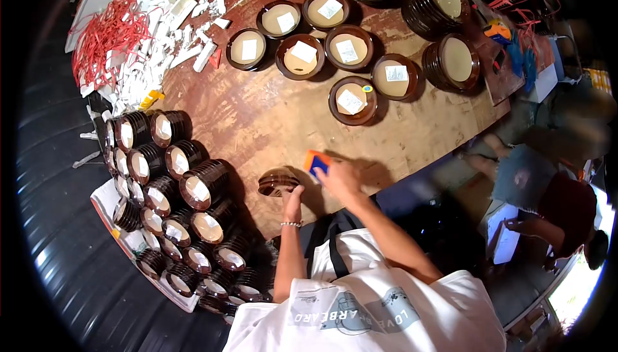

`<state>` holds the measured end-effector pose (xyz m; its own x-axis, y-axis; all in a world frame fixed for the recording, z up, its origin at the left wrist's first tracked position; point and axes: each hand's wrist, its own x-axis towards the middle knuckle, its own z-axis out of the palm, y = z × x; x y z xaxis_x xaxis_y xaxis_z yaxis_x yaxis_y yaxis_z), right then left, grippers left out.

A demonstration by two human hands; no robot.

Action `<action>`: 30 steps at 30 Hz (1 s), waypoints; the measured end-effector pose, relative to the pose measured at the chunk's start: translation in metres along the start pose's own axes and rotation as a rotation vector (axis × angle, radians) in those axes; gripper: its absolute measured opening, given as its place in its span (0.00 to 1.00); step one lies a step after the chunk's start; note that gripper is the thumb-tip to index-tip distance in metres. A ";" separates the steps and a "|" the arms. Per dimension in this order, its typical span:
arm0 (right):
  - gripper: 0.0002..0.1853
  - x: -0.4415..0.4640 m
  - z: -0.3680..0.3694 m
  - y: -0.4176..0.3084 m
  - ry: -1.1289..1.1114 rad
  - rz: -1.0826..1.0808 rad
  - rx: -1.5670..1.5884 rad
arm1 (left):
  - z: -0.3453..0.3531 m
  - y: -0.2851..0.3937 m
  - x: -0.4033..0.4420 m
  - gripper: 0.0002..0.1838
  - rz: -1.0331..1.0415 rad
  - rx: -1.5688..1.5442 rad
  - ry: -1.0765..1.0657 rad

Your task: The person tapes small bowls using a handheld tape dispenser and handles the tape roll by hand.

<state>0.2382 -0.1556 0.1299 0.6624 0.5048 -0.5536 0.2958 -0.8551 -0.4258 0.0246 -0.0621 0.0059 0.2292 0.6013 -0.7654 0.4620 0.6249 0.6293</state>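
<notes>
In my left hand (293, 203), fingers closed around its rim, is a glossy dark-brown bowl (277, 182), tilted with its side toward me. My right hand (342, 181) grips an orange-and-blue block-shaped object (316, 163); its exact kind is unclear. It is held just right of the bowl, apart from it. Farther up the table stand several brown bowls with beige centres and white paper labels, the nearest being a labelled bowl (353, 101) that also bears a small yellow-and-blue sticker.
Stacked labelled bowls (199, 191) crowd the table's left side. Taller bowl stacks (456, 59) stand at the back right. White foam scraps (177, 14) and tangled red strapping (111, 43) lie at the upper left. Another person (528, 175) is beyond the table's right edge (444, 149).
</notes>
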 end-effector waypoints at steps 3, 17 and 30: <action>0.25 -0.014 -0.034 0.046 0.126 0.011 0.104 | 0.028 0.037 -0.018 0.20 -0.075 0.201 0.147; 0.23 -0.051 -0.034 0.054 0.097 -0.043 0.356 | -0.010 0.177 -0.051 0.26 0.385 0.952 -0.219; 0.15 -0.074 -0.083 0.017 0.097 -0.271 0.546 | -0.031 0.173 0.076 0.23 0.913 1.174 -0.349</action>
<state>0.2512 -0.2177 0.2228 0.6805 0.6603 -0.3176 0.0845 -0.5012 -0.8612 0.0957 0.1071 0.0608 0.9096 0.3019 -0.2853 0.4138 -0.7190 0.5584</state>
